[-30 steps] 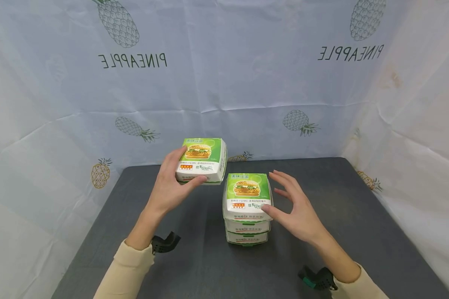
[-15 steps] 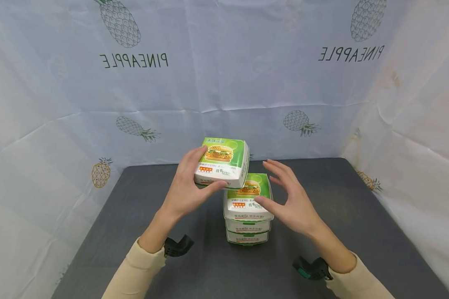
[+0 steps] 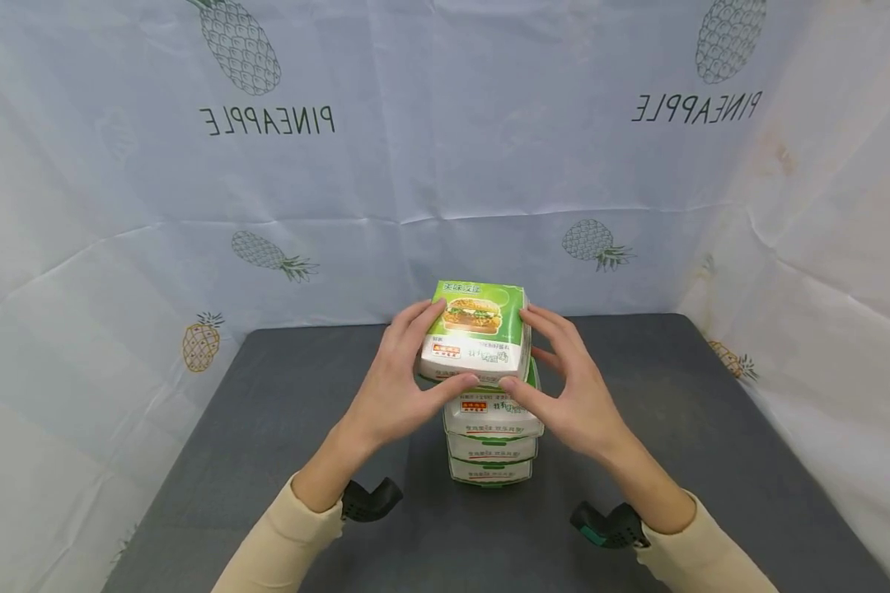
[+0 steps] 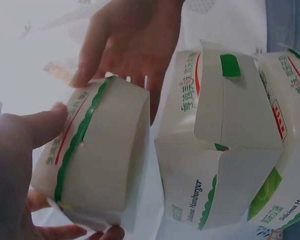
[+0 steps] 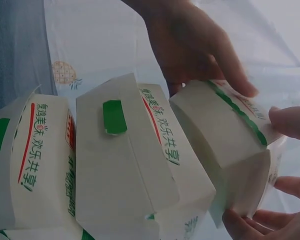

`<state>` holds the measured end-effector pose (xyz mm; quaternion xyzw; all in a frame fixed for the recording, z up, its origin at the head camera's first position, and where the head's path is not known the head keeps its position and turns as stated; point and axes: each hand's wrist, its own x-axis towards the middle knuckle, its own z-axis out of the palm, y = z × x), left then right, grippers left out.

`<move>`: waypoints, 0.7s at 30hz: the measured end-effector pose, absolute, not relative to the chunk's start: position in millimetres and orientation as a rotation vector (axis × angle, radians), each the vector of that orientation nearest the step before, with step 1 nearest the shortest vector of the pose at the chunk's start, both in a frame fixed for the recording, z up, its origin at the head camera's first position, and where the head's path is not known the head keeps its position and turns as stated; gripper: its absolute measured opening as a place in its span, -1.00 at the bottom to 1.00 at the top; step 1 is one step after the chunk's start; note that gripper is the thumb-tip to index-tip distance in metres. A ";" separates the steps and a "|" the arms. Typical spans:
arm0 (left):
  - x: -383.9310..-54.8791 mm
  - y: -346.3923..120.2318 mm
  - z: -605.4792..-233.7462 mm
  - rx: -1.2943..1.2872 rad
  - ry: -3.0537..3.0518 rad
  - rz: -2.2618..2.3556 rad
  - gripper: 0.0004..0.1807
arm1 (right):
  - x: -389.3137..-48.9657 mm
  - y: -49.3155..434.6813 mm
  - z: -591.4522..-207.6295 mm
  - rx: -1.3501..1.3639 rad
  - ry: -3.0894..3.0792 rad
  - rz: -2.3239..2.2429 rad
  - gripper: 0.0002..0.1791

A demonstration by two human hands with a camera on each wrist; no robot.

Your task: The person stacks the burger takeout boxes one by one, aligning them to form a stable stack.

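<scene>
A green and white burger box (image 3: 478, 329) with a burger picture on its lid is held above a stack of similar burger boxes (image 3: 493, 428). My left hand (image 3: 396, 387) grips its left side, thumb along the front and fingers around the far side. On the right side, my right hand (image 3: 574, 395) holds it too, fingertips at the lid's edge and thumb at the front corner. The left wrist view shows the underside of the raised box (image 4: 110, 150), tilted, with a gap between it and the upper box of the stack (image 4: 215, 110).
The stack stands on a dark table (image 3: 267, 461). A white cloth (image 3: 489, 165) printed with pineapples hangs behind the table and along both sides. A black wrist strap device (image 3: 371, 500) sits on the left wrist, another wrist device (image 3: 608, 525) on the right.
My left hand has carried the burger box rightward from beside the stack to over it. My right hand has moved slightly left and now holds the box's right side.
</scene>
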<state>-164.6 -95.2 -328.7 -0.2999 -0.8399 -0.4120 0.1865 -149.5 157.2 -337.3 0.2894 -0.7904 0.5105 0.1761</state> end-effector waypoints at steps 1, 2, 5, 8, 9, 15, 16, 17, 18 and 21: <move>-164.2 -95.3 -329.3 -0.862 -2.358 -1.182 -0.04 | -149.7 158.4 -337.0 0.816 -2.230 1.458 -0.14; -164.2 -95.4 -329.9 -0.883 -2.347 -1.205 -0.08 | -150.0 159.8 -336.6 0.811 -2.221 1.470 -0.15; -164.5 -96.1 -331.1 -0.943 -2.303 -1.273 -0.19 | -150.6 164.0 -335.0 0.817 -2.199 1.511 -0.17; -165.0 -96.5 -332.1 -0.985 -2.263 -1.321 -0.24 | -151.1 168.4 -333.7 0.831 -2.186 1.540 -0.18; -164.8 -96.5 -332.2 -0.994 -2.254 -1.338 -0.25 | -151.2 169.8 -333.4 0.835 -2.185 1.548 -0.18; -163.3 -93.8 -335.6 -1.006 -2.220 -1.412 -0.32 | -150.5 175.9 -334.3 0.842 -2.187 1.579 -0.18; -163.0 -93.2 -336.6 -1.004 -2.218 -1.417 -0.32 | -150.2 176.2 -335.0 0.840 -2.189 1.582 -0.19; -162.7 -92.6 -338.0 -1.002 -2.217 -1.420 -0.32 | -149.9 176.5 -335.8 0.839 -2.190 1.586 -0.19; -162.4 -92.0 -339.1 -1.002 -2.216 -1.421 -0.32 | -149.5 176.8 -336.8 0.837 -2.191 1.586 -0.19; -161.6 -90.7 -342.3 -1.007 -2.212 -1.419 -0.32 | -148.8 177.7 -339.9 0.837 -2.191 1.590 -0.19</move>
